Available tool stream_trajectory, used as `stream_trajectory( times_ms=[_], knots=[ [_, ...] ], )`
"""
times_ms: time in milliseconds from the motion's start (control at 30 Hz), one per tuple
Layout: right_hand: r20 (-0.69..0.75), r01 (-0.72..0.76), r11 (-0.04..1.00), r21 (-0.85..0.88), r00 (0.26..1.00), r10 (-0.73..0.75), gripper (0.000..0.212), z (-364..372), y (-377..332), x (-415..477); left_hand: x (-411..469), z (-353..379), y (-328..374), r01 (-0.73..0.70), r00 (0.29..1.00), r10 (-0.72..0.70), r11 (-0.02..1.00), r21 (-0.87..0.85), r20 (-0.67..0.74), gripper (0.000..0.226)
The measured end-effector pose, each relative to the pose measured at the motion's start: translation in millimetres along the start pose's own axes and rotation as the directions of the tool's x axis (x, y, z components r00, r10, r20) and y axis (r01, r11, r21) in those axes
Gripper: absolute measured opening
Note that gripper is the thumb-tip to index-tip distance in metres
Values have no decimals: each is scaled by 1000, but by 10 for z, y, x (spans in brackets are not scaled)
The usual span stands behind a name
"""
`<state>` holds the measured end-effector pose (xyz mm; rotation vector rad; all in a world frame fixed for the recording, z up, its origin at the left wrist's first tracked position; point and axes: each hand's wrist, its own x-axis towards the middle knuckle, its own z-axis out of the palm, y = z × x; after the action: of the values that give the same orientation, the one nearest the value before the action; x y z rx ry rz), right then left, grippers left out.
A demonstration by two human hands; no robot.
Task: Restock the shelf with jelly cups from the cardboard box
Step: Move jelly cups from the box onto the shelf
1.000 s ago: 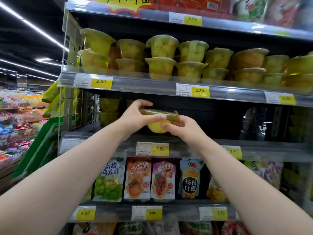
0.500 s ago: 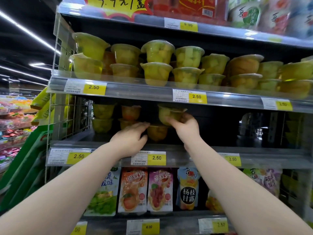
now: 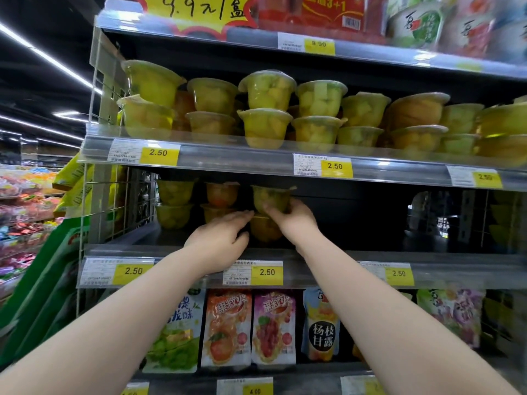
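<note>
On the mid shelf (image 3: 142, 250), cup stacks (image 3: 174, 205) at far L. The left hand (image 3: 218, 243) hangs loose, holding nothing, tips by the lower cup (image 3: 266, 230), maybe touching. The top cup (image 3: 269, 198) sits on it, w/ the right hand (image 3: 295, 220) curled round it.

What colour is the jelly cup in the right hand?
The jelly cup in the right hand is translucent yellow-green; head view.

Jelly cups (image 3: 267, 129): clear glossy plastic, film lids. Shelf (image 3: 328, 270): dark matt metal. Pouches (image 3: 273, 329): shiny foil-like plastic.
</note>
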<state>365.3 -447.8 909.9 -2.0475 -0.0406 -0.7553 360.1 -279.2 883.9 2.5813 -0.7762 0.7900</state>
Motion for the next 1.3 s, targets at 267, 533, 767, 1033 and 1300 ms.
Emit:
stream_trajectory(
  times_ms=[267, 533, 767, 1033, 1300],
  knots=[
    [255, 400, 700, -592, 917, -308, 46, -122, 25, -591, -38, -25, 112, -104, 994, 102, 992, 66, 26, 54],
    [385, 351, 685, -639, 916, -110, 55, -83, -22, -355, 209, -88, 27, -74, 970, 55, 995, 73, 236, 51],
    [389, 294, 669, -683, 921, -7, 48, 32, -74, -78, 489, -7, -23, -6, 933, -21, 997, 72, 360, 50],
    [431, 234, 775, -587, 901, 55, 56, 98, 58, 109, 654, 65, -36, 0, 919, -31, 997, 79, 394, 51],
    [210, 280, 731, -623, 959, -188, 38, 33, 31, -101, 412, -50, -48, 58, 956, -64, 998, 27, 285, 44]
  ],
)
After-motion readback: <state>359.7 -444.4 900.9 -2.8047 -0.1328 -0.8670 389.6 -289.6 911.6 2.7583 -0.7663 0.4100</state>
